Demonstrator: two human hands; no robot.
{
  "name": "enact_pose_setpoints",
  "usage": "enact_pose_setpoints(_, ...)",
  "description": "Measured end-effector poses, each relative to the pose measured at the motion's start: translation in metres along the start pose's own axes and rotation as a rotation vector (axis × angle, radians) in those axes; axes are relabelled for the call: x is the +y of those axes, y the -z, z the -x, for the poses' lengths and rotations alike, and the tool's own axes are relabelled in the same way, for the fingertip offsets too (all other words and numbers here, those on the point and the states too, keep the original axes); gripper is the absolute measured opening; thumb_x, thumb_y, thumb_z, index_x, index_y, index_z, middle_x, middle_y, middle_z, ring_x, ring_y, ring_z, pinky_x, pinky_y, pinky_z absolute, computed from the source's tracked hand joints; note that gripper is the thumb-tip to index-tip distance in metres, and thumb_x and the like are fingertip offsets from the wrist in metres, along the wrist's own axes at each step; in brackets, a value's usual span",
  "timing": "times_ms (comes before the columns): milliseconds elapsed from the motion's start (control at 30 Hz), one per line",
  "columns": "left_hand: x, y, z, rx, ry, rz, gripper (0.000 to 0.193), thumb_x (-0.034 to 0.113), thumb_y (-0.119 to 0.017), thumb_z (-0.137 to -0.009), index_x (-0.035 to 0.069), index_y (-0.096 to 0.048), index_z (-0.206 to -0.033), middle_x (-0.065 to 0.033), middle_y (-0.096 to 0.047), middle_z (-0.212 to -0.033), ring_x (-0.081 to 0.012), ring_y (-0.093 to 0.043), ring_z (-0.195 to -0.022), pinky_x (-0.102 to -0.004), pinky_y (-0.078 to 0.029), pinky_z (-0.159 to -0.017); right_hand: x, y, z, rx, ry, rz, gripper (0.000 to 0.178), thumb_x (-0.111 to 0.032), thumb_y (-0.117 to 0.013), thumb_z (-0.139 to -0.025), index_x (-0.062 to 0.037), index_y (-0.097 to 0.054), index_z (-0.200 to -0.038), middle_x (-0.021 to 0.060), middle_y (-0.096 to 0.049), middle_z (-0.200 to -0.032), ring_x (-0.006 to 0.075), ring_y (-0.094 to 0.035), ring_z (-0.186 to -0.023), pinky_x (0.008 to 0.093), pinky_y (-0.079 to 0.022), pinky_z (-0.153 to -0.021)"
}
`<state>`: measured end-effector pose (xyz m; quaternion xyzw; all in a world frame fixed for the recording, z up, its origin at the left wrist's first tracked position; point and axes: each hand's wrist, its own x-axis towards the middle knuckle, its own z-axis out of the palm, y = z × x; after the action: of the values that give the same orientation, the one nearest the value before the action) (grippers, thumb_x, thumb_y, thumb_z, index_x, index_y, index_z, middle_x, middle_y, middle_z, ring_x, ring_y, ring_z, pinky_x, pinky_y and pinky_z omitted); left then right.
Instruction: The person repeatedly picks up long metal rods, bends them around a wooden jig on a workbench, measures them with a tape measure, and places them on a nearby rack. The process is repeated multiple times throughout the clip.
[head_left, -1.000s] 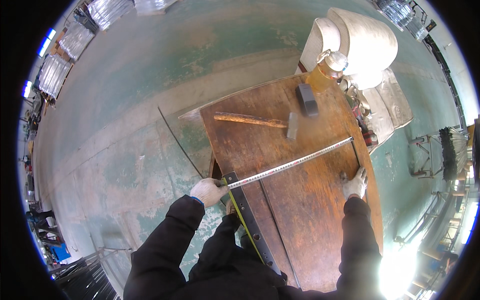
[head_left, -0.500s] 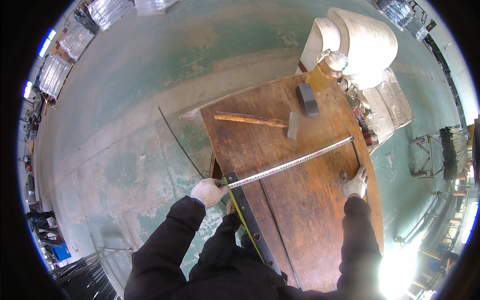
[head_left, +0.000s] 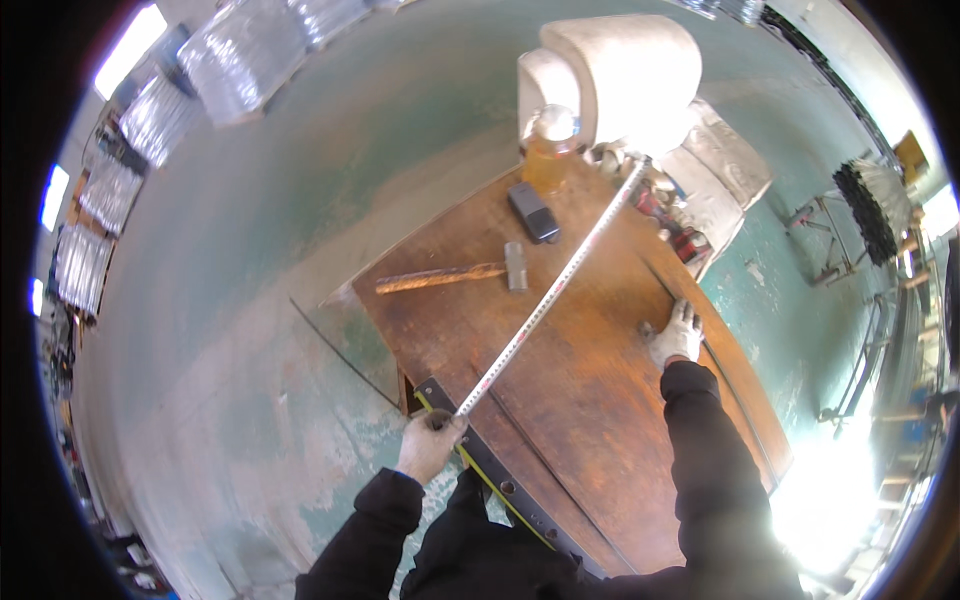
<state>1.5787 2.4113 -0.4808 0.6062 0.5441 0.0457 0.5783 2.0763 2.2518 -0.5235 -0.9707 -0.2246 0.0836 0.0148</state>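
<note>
My left hand (head_left: pixel 430 446), in a pale work glove, is closed at the table's left edge on a tape measure, whose case is mostly hidden by the fingers. Its white blade (head_left: pixel 553 288) stretches diagonally over the wooden table (head_left: pixel 590 400) to the far right edge. Beneath that hand lies a dark flat metal bar (head_left: pixel 508 488) with round holes and a yellow-green edge. My right hand (head_left: pixel 677 335), gloved too, lies with extended fingers on a thin dark strip (head_left: pixel 728 378) along the table's right side, thumb apart. A second thin strip (head_left: pixel 545 440) runs between the hands.
A hammer (head_left: pixel 450 276) with a wooden handle lies on the far left part of the table. Beyond it are a dark grey box-shaped object (head_left: pixel 534 212) and a jar of amber liquid (head_left: pixel 547 160). A pale padded seat (head_left: pixel 630 75) and red-black power tools (head_left: pixel 688 240) border the far right.
The tape's free end has swung away from the right strip toward the far right edge. My left hand has slid nearer along the holed bar. My right hand stays on its strip; the view has turned.
</note>
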Motion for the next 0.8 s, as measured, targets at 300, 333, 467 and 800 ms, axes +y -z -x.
enact_pose_setpoints(300,-0.02,-0.065,0.061,-0.004,0.127,0.24,0.04,0.033,-0.086,-0.111,-0.006,-0.078,-0.118,-0.0102,-0.081,-0.093,-0.0157,-0.071,-0.075,-0.0331,-0.055,-0.067,0.122,-0.007,0.097,0.3,0.007,-0.237,0.083,-0.031,-0.092,-0.098,0.003,-0.061,-0.167,0.0267,-0.055,-0.179,0.0472,-0.046,-0.168,0.0553,-0.037,-0.141)
enact_pose_setpoints(333,-0.019,-0.073,0.068,0.01,0.132,0.24,0.039,0.032,-0.086,-0.111,-0.005,-0.078,-0.118,-0.0104,-0.08,-0.093,-0.0163,-0.071,-0.073,-0.0335,-0.055,-0.066,0.156,-0.014,0.119,0.366,-0.002,-0.259,0.079,-0.028,-0.092,-0.097,0.0025,-0.062,-0.165,0.0267,-0.057,-0.176,0.0475,-0.048,-0.166,0.0567,-0.038,-0.14)
enact_pose_setpoints(467,-0.014,-0.104,0.099,0.034,0.105,0.234,0.036,0.029,-0.085,-0.11,-0.004,-0.075,-0.123,-0.0107,-0.078,-0.09,-0.0195,-0.072,-0.069,-0.0352,-0.057,-0.062,0.305,-0.032,0.234,0.395,-0.277,-0.182,0.076,-0.027,-0.09,-0.098,0.0016,-0.063,-0.163,0.0268,-0.06,-0.173,0.0464,-0.049,-0.165,0.0608,-0.036,-0.14)
enact_pose_setpoints(800,-0.022,-0.211,0.149,-0.227,0.154,0.209,0.034,0.033,-0.088,-0.108,0.003,-0.071,-0.112,-0.0122,-0.075,-0.089,-0.0225,-0.071,-0.066,-0.0389,-0.057,-0.058,0.548,-0.072,0.542,0.184,-1.182,-0.296,0.044,-0.032,-0.078,-0.113,0.0009,-0.078,-0.141,0.0229,-0.082,-0.13,0.0397,-0.077,-0.123,0.0514,-0.06,-0.109)
